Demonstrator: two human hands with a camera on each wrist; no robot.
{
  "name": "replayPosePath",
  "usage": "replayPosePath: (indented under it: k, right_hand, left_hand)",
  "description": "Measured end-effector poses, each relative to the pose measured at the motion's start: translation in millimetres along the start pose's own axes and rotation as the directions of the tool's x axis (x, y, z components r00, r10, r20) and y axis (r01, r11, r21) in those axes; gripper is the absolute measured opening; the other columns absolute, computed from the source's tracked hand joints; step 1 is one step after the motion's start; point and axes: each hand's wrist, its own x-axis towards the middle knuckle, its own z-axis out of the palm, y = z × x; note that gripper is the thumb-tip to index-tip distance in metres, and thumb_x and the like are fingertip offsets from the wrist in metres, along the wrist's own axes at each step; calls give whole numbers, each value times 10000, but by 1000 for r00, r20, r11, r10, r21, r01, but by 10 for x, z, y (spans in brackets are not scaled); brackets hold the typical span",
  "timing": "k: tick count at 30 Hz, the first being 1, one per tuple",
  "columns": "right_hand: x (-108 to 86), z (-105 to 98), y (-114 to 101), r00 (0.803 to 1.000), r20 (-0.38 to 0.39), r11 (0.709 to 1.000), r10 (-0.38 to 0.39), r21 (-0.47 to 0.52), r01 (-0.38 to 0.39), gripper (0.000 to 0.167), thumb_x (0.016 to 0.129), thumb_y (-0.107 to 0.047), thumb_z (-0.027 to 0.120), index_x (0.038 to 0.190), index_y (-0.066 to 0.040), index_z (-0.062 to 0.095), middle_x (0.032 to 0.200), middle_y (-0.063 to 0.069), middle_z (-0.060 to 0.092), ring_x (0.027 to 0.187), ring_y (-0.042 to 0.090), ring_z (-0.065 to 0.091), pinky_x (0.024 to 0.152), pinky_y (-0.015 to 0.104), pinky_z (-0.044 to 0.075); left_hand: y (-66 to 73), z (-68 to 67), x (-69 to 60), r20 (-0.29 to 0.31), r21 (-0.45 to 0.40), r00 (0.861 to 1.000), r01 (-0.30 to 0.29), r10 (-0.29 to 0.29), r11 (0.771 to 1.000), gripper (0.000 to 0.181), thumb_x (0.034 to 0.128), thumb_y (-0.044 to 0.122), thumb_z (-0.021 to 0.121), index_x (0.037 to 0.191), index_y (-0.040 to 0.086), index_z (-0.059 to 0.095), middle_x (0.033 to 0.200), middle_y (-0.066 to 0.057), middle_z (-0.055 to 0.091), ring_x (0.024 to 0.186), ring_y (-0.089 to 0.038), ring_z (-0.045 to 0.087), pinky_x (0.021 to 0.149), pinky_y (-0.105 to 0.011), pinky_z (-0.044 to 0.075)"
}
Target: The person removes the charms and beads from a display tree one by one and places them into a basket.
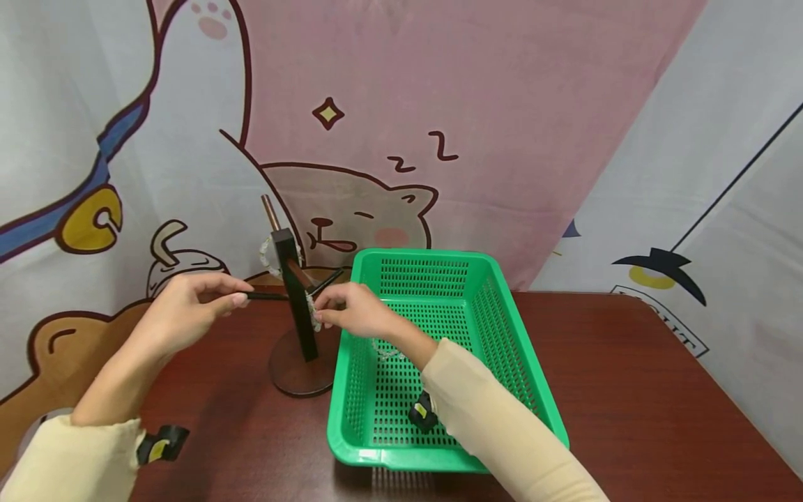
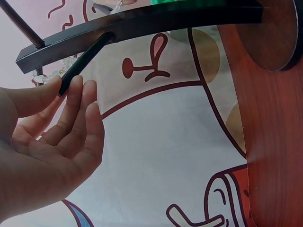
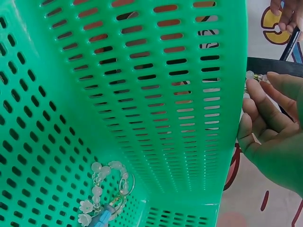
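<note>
A dark jewelry stand [image 1: 298, 300] with pegs and a round base [image 1: 301, 380] stands upright left of the basket. My left hand [image 1: 188, 310] pinches the end of a black peg [image 2: 85, 61] on its left side. On the right side, my right hand [image 1: 357, 310] pinches a clear beaded bracelet [image 1: 315, 321] close to the opposite peg [image 1: 327, 281]; whether it loops that peg I cannot tell. Another beaded bracelet [image 1: 266, 255] hangs farther back, near the top of the stand.
A green plastic basket [image 1: 339, 411] sits on the brown table [image 1: 627, 390], under my right forearm. Inside it lie a beaded bracelet [image 3: 97, 191] with flower-shaped beads and a blue item [image 3: 99, 218]. A printed cloth [image 1: 502, 104] hangs behind.
</note>
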Motion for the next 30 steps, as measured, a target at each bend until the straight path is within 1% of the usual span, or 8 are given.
replayPosePath:
  k: [6, 11, 13, 17, 24, 30]
  right_hand:
    - [-11, -9, -11, 1000, -12, 1000, -4, 13, 4, 100, 895, -114, 594, 948, -52, 652, 769, 67, 646, 668, 77, 562, 533, 210, 392]
    - [-12, -28, -10, 999, -37, 999, -18, 37, 19, 102, 897, -112, 590, 946, -45, 649, 748, 48, 634, 656, 92, 556, 540, 211, 405]
    - [-11, -40, -14, 998, -48, 998, -28, 48, 30, 109, 895, -106, 591, 948, -29, 648, 740, 48, 630, 654, 94, 560, 543, 211, 409]
    - [-11, -73, -21, 997, -61, 997, -39, 71, 43, 100, 891, -96, 595, 944, -30, 649, 737, 52, 634, 667, 89, 573, 565, 209, 420]
    - [-32, -164, -43, 995, -79, 996, -65, 53, 70, 91, 885, -96, 603, 942, -44, 651, 760, 53, 647, 685, 83, 584, 590, 218, 441]
    - [-54, -255, -65, 994, -90, 997, -60, 52, 65, 102, 888, -106, 601, 956, -44, 646, 799, 48, 652, 726, 115, 603, 589, 221, 435]
  left_hand:
    - [7, 3, 2, 1, -2, 1000, -2, 2, 1000, 199, 891, 128, 602, 1031, -2, 659, 882, -96, 662, 736, -146, 553, 611, -258, 464]
    - [5, 2, 0, 5, -9, 1000, 1, -1, 1000, 204, 892, 126, 599, 1034, -9, 656, 896, -108, 662, 749, -155, 560, 613, -244, 461]
    - [4, 1, -2, 5, -8, 1000, 2, -2, 1000, 204, 893, 128, 598, 1034, -8, 656, 895, -107, 661, 752, -157, 561, 614, -250, 463]
    - [8, -1, -4, 4, -1, 1000, 4, -4, 1000, 202, 893, 129, 598, 1034, -4, 657, 885, -97, 661, 749, -161, 556, 611, -260, 462]
    - [25, -1, -6, 7, 8, 1000, 14, -14, 1000, 201, 895, 135, 597, 1036, 6, 659, 888, -97, 661, 760, -175, 564, 611, -263, 463]
    - [32, -3, -2, 7, 7, 1000, 17, -17, 1000, 196, 895, 122, 595, 1037, 3, 657, 886, -96, 659, 761, -178, 564, 612, -267, 465]
